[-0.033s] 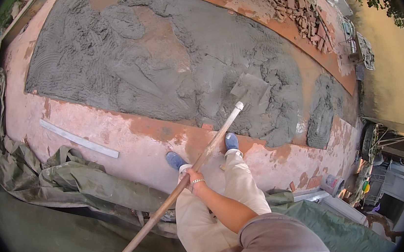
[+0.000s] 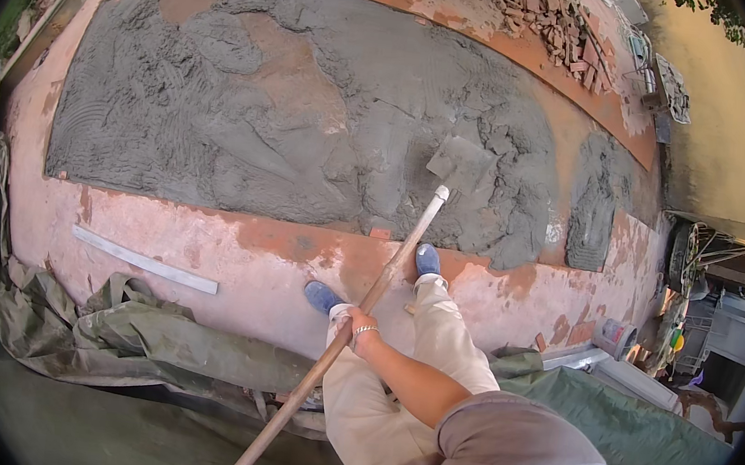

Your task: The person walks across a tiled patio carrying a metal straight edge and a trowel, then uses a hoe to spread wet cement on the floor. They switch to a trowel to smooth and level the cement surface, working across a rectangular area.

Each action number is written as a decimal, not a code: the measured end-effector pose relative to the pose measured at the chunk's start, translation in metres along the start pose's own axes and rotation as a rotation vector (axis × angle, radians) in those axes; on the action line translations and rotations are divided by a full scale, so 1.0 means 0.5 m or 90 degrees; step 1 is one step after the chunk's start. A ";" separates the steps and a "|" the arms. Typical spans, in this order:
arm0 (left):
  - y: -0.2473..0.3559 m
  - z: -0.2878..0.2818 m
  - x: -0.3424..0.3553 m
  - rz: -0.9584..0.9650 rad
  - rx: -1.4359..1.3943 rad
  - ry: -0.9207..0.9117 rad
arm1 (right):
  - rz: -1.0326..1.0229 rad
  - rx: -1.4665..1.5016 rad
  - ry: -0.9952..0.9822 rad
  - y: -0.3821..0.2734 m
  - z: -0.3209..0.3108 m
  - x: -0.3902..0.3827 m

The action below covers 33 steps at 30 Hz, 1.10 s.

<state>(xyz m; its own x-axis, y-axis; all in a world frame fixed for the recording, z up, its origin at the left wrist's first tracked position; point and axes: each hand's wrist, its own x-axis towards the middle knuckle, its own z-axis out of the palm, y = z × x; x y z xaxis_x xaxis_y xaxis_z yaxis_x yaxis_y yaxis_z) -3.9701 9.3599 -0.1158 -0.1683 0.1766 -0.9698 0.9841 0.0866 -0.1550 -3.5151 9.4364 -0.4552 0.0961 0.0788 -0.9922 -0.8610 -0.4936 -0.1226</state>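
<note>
My right hand [image 2: 358, 324], with a bracelet at the wrist, grips a long wooden handle [image 2: 291, 400] that runs diagonally up from the lower edge to a pale socket. At its far end a mortar-smeared flat shovel blade [image 2: 460, 158] rests on wet grey mortar [image 2: 142, 90], spread unevenly over a large patch with bare orange areas showing. My blue shoes [image 2: 429, 258] are at the patch's near edge, under cream trouser legs. I do not see my left hand.
A pale straight bar [image 2: 143, 258] lies on the pink floor [image 2: 46, 225]. Crumpled green tarpaulins [image 2: 153, 337] lie around my legs. Broken bricks [image 2: 557, 29] are heaped at the back beside a yellow wall [image 2: 722, 106]. A bucket [image 2: 614, 340] and assorted clutter stand at the right.
</note>
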 end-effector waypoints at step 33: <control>0.894 0.248 0.407 0.064 0.002 0.127 | -0.081 -0.068 0.211 -0.688 -0.554 0.551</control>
<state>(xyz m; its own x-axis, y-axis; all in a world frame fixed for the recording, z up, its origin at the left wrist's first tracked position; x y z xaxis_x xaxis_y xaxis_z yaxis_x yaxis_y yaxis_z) -3.5572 9.3132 -0.4057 -0.0764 0.3750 -0.9239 0.9967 0.0553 -0.0600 -3.0539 9.3880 -0.6921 0.3711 -0.1311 -0.9193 -0.7761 -0.5873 -0.2295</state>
